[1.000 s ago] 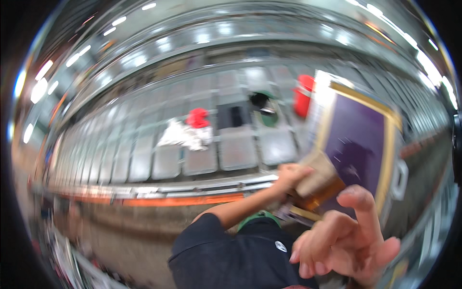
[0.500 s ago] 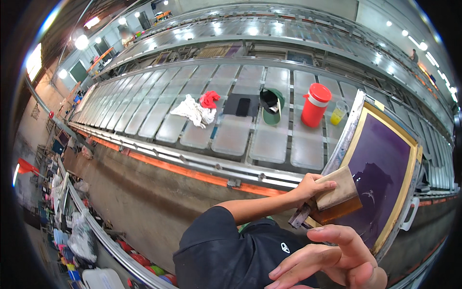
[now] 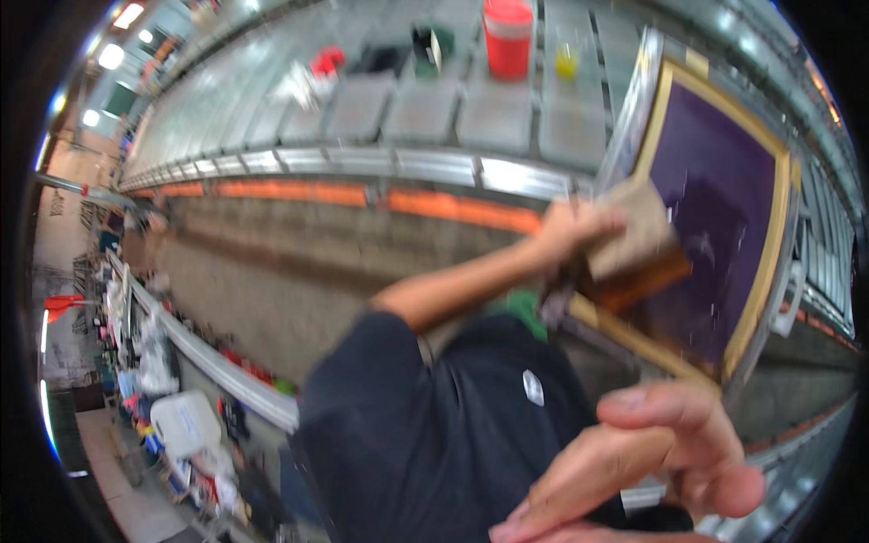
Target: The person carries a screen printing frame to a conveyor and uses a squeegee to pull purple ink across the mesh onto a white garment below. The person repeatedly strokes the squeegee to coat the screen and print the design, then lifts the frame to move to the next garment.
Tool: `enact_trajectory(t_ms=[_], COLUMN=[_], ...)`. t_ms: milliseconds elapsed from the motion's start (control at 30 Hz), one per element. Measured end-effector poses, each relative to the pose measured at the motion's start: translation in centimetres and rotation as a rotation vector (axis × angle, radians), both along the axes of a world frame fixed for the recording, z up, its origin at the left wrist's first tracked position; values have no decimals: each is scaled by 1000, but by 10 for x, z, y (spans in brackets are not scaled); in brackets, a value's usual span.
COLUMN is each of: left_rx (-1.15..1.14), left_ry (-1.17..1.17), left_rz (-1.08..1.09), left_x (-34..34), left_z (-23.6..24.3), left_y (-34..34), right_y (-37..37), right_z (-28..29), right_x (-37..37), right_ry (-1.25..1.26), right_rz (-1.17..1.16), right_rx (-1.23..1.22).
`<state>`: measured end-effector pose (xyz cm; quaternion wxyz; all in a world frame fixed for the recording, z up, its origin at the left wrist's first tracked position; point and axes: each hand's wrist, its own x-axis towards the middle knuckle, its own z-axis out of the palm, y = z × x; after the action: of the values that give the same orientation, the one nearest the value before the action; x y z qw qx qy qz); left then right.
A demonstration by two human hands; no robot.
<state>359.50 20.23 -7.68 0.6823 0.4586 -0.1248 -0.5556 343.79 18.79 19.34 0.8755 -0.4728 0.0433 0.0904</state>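
Observation:
My left hand (image 3: 572,233) grips a squeegee with a pale wooden handle (image 3: 636,226) and an amber blade (image 3: 647,282). The squeegee sits over the near left part of a screen-printing frame (image 3: 780,222), whose dark purple mesh (image 3: 715,172) is bordered in yellow. Whether the blade touches the mesh I cannot tell. Close to the camera at the lower right, my right hand (image 3: 674,452) is raised with its fingers apart and bent, and nothing shows in it.
A long table of grey panels (image 3: 493,118) runs past the frame, edged by a metal rail (image 3: 389,161). On it stand a red jug (image 3: 509,45), a cup of yellow liquid (image 3: 567,61), a dark green cap (image 3: 433,50), a red cloth (image 3: 328,61) and a white cloth (image 3: 303,86).
The view has swung downward and blurred, so the table's things sit higher in it. My left hand still grips the squeegee over the frame; my right hand stays spread.

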Motion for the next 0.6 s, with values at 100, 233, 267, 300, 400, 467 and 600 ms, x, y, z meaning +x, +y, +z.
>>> enact_trajectory(t_ms=[100, 233, 267, 300, 400, 467, 600], left_rx=[-67, -25, -55, -82, -88, -70, -98], left_ry=[-52, -269, -204, -170, -167, -160, -155], left_rz=[85, 130, 130, 119, 125, 106, 148], left_x=[10, 5, -5, -6, -20, -34, -59], left_z=[29, 17, 15, 13, -5, -10, 8], left_y=[-37, -62, -74, -78, -96, -125, -196], right_y=[-32, -63, -69, -71, -88, -111, -187], right_z=[-16, -11, -19, -27, -29, -17, 2], right_x=[-8, -47, -54, -58, -75, -89, -115], right_ry=[-350, -414, -439, -455, -233, -66, -26], right_rz=[-19, -45, -91, -95, -79, -103, -78], right_rx=[38, 161, 200, 148, -7, -83, -124])
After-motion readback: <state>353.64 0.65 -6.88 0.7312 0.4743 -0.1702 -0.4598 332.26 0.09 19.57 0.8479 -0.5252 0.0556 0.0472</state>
